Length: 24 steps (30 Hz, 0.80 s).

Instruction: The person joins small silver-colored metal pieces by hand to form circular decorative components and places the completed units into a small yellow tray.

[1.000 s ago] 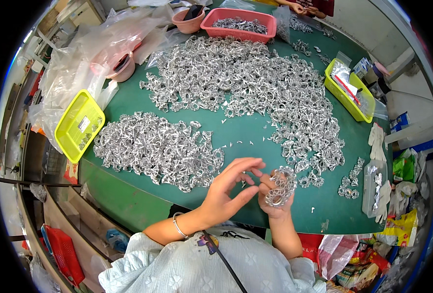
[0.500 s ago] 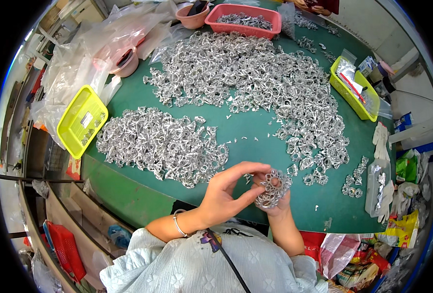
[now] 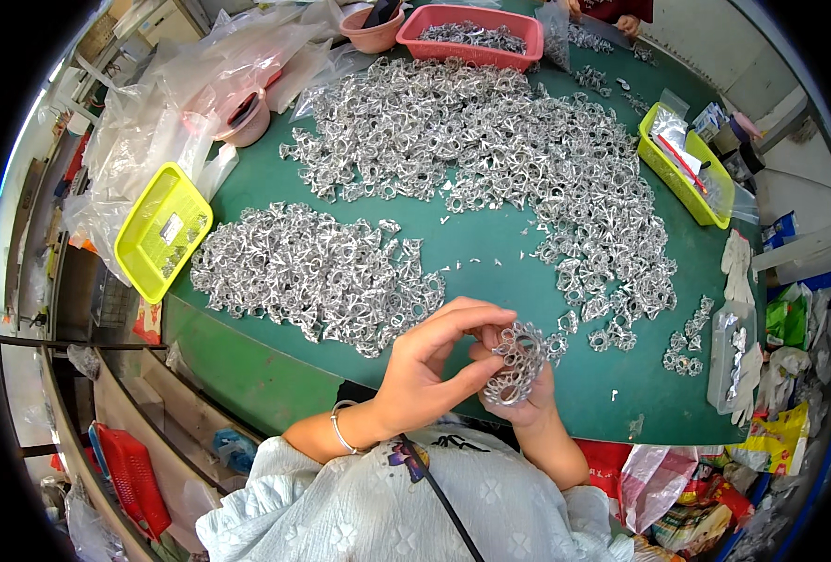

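Note:
A bunch of silver openwork metal rings [image 3: 518,356] is held above the near edge of the green table. My right hand [image 3: 533,408] cups the bunch from below and behind, its fingers mostly hidden by the rings. From the left, my left hand [image 3: 434,356] reaches to the bunch, thumb and forefinger closed at its left side; what exactly the fingertips pinch is hard to make out. A heap of similar silver rings [image 3: 312,276] lies left of my hands, and a larger ring heap [image 3: 490,131] spreads beyond and to the right.
Yellow-green trays [image 3: 164,234] stand at the left and right sides. A pink basin [image 3: 471,36] of metal pieces is at the back, near another person's hand [image 3: 628,23]. Plastic bags [image 3: 144,140] cover the back left. A clear box [image 3: 732,356] and gloves [image 3: 737,267] lie right.
The bunch has turned a little and shifted slightly left in my hands. My left fingers have moved slightly along it. The other person's hand at the back has shifted right.

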Each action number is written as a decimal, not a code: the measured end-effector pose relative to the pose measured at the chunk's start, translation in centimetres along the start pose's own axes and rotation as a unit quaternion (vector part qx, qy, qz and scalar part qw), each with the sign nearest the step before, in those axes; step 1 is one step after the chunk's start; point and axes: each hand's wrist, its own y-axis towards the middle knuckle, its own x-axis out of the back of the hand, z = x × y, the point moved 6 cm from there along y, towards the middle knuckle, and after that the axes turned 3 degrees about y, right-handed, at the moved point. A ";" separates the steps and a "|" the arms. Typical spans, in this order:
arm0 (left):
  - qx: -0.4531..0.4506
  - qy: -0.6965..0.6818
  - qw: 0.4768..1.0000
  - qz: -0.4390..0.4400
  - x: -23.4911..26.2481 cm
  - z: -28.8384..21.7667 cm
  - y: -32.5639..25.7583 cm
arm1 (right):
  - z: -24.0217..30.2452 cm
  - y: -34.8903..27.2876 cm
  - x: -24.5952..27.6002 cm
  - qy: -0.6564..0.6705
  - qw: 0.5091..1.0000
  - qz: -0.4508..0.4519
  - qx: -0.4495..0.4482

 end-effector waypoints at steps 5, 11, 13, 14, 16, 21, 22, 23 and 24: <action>0.010 0.000 1.000 -0.009 0.4 -0.1 -0.1 | -0.7 -0.7 -1.0 0.080 0.996 0.000 -0.042; 0.019 -0.019 1.000 -0.012 0.6 -0.2 -0.2 | -1.1 -1.2 -1.2 0.064 0.996 -0.047 -0.028; 0.020 -0.036 0.999 -0.017 0.6 -0.2 -0.2 | -1.2 -1.2 -1.8 0.078 0.996 -0.005 -0.043; 0.021 -0.042 0.999 -0.019 0.7 -0.1 -0.3 | -1.2 -1.2 -1.7 0.066 0.996 -0.043 -0.035; 0.023 -0.052 0.998 -0.023 0.9 0.1 -0.4 | -1.4 -1.3 -1.8 0.041 0.992 -0.119 -0.021; 0.058 -0.098 0.993 -0.042 0.5 0.2 -0.6 | -1.3 -1.1 -2.2 0.057 0.997 0.018 -0.057; 0.072 -0.115 0.990 -0.047 0.4 0.2 -0.6 | -1.3 -1.2 -2.5 0.069 0.991 0.085 -0.070; 0.071 -0.097 0.992 -0.033 0.2 0.0 -0.6 | -1.2 -1.3 -2.4 0.059 0.994 0.065 -0.068; 0.071 -0.079 0.994 -0.018 0.1 -0.3 -0.6 | -1.2 -1.5 -2.5 0.048 0.996 0.046 -0.065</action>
